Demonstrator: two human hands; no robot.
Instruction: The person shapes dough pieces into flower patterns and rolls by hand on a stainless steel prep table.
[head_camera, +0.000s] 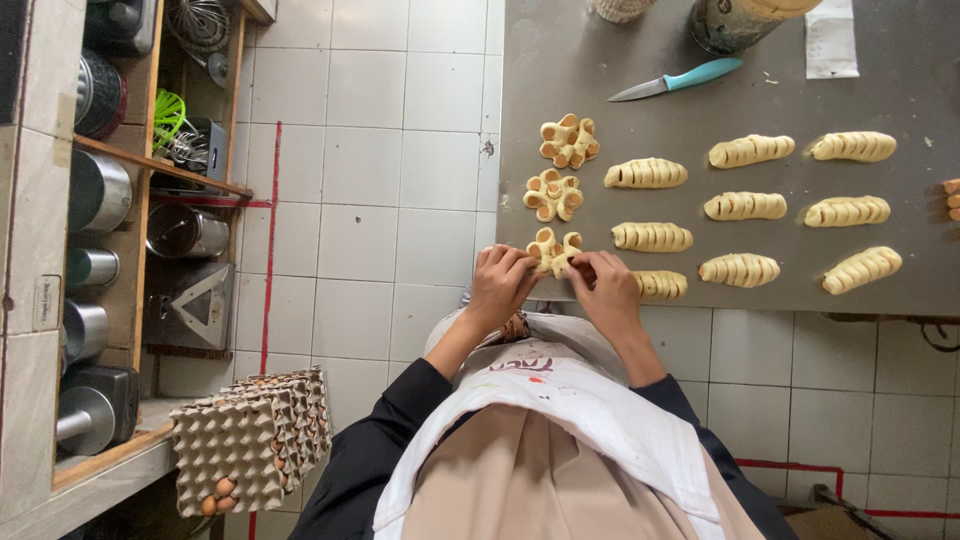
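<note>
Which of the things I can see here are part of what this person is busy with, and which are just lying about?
In use:
- left hand and right hand, both on the flower-shaped dough piece
- two finished dough flowers
- slashed dough rolls
- steel table

Lying about:
- teal-handled knife
- stacked egg trays
- metal tins on the shelves
- whisk

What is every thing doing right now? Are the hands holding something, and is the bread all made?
Left hand: pinching the flower dough.
Right hand: pinching the same dough.
Flower dough: partly shaped, on the metal table.
Two finished flowers: lying flat, untouched.
Scored rolls: unbaked, laid in rows.
Knife: lying flat, unused.
Egg trays: stacked, a few eggs showing.
</note>
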